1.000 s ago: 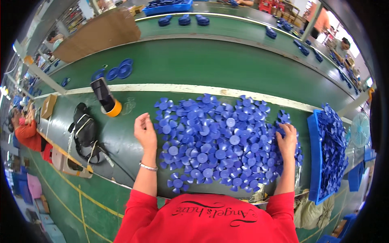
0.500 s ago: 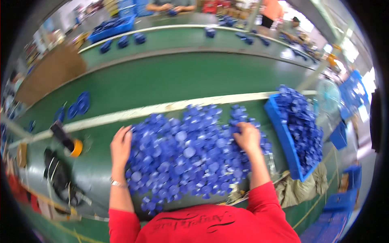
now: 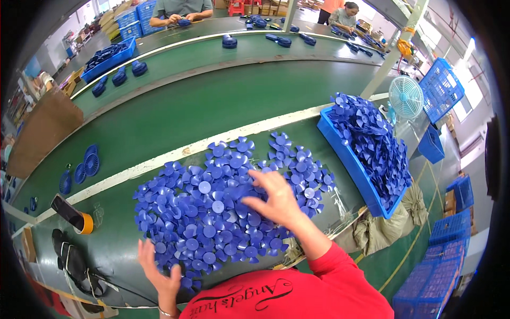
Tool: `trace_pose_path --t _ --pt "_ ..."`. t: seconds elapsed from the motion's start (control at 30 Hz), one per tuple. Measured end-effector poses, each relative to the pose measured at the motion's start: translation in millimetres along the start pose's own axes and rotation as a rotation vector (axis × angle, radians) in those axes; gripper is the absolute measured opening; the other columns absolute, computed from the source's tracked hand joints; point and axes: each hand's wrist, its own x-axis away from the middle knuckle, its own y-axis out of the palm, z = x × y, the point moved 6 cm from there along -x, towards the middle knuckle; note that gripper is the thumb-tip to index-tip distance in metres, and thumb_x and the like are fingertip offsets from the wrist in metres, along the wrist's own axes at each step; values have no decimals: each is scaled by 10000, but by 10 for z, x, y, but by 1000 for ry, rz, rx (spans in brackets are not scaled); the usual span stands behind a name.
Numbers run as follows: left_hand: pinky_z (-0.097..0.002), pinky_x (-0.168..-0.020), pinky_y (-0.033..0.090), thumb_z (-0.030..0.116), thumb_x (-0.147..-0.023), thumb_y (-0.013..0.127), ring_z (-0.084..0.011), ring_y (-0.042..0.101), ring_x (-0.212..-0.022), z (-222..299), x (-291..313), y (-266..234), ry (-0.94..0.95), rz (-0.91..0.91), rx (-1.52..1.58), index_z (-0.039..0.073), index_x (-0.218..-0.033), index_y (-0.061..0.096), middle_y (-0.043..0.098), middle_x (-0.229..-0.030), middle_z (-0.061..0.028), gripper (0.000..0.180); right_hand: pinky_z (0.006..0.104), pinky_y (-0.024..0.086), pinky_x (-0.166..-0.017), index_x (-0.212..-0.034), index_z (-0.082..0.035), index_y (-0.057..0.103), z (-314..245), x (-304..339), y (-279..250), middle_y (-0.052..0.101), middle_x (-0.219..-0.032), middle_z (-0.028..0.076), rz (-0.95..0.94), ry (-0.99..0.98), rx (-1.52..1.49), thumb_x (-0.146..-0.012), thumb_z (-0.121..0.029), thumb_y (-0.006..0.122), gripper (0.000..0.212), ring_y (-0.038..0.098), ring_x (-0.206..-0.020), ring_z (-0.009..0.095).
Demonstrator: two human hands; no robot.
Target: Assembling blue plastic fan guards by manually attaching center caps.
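A wide pile of small blue plastic fan blades [image 3: 204,212] is spread on the green work table before me. My right hand [image 3: 276,201] hovers over the right part of the pile, thumb and fingers apart. A blurred blue fan blade [image 3: 240,192] is just off its fingertips; I see no grip on it. At the pile's near left edge is my left hand [image 3: 159,272], open, its fingers spread beside the outermost blades. To the right, a blue crate [image 3: 353,167] is heaped with more of the same blades.
A phone on a stand [image 3: 69,212] and an orange tape roll [image 3: 84,223] sit at left, near a black strapped item [image 3: 71,260]. Beyond a white rail runs a green conveyor [image 3: 212,101] with blue handheld fans. A turquoise fan [image 3: 406,97] stands behind the crate. Co-workers sit across.
My right hand has moved left and inward over the pile. My left hand has come down toward the near left edge, its fingers spreading. The view has shifted, and some blades lie differently.
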Motion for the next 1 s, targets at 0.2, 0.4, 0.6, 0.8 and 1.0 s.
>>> trace_pose_path --t 0.2,0.4,0.6,0.8,1.0 --pt "-610 -1029 199 409 -762 632 -455 275 -1293 138 406 289 187 -177 -263 83 -1273 448 368 -1378 -184 634 385 460 -750 -953 -38 632 260 227 -225 598 -890 125 177 77 91 -707 -102 700 264 560 -844 312" --pt "-595 -1054 139 270 -773 634 -437 237 -1321 233 125 435 132 -167 -279 79 -1283 443 364 -1382 -173 577 405 464 -715 -848 -37 638 983 90 -546 610 -806 134 179 276 308 -712 -51 646 136 580 -804 321" --pt "-590 -1048 165 213 -799 617 -409 308 -1292 122 45 291 57 28 -176 61 -1218 499 426 -1332 -146 461 436 495 -677 -790 -59 667 1269 -297 -119 651 -776 165 -28 311 489 -704 -167 647 139 634 -741 342" --pt "-371 -977 362 134 -903 501 -267 499 -1125 -542 -273 -199 -305 473 235 -6 -1124 536 559 -1144 -129 264 392 505 -648 -750 -21 669 1633 -294 -74 650 -729 179 -132 356 391 -711 -132 604 134 656 -701 305" --pt "-277 -867 434 125 -944 466 -150 568 -958 -1200 -585 -199 -425 525 508 -11 -1076 558 601 -1009 -94 210 209 303 -457 -921 -41 633 1166 -315 -109 490 -609 -37 -69 621 -922 -835 -112 582 122 389 -489 45"
